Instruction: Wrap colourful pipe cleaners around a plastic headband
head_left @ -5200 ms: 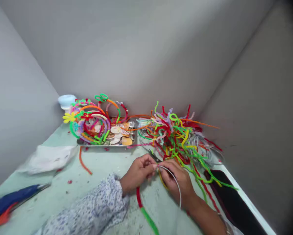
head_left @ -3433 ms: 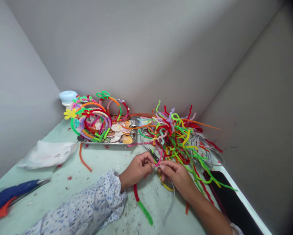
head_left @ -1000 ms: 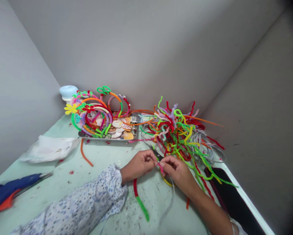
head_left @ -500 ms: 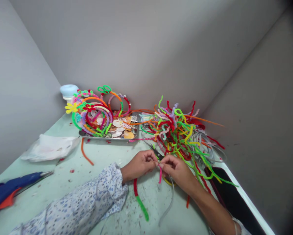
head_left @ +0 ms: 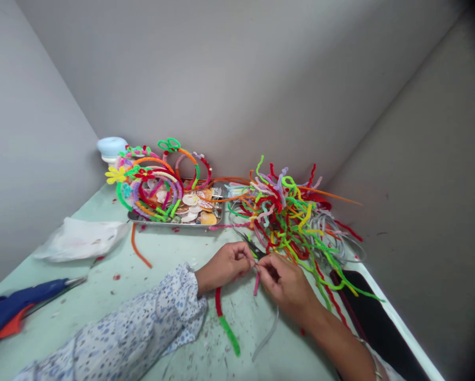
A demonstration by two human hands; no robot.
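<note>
My left hand [head_left: 225,265] and my right hand [head_left: 285,283] meet near the middle of the pale green table [head_left: 102,296], fingertips pinched together. Between them hangs a short pink pipe cleaner [head_left: 256,283], wound at one end of a thin grey headband [head_left: 268,334] that trails toward me. Both hands are closed on that joint. A red-and-green pipe cleaner [head_left: 224,321] lies under my left wrist. Just beyond my fingers lies a tangled heap of coloured pipe cleaners [head_left: 289,217].
A metal tray [head_left: 174,222] at the back holds decorated headbands [head_left: 150,185] and round discs. A blue glue gun [head_left: 11,313] lies at the left, a crumpled plastic bag [head_left: 79,244] behind it, a dark phone [head_left: 374,328] at the right edge, a loose orange strand [head_left: 139,252] near the tray.
The pink pipe cleaner's free end has come loose from my fingers and now hangs down. My right hand has shifted slightly toward me; the headband's tail swung with it.
</note>
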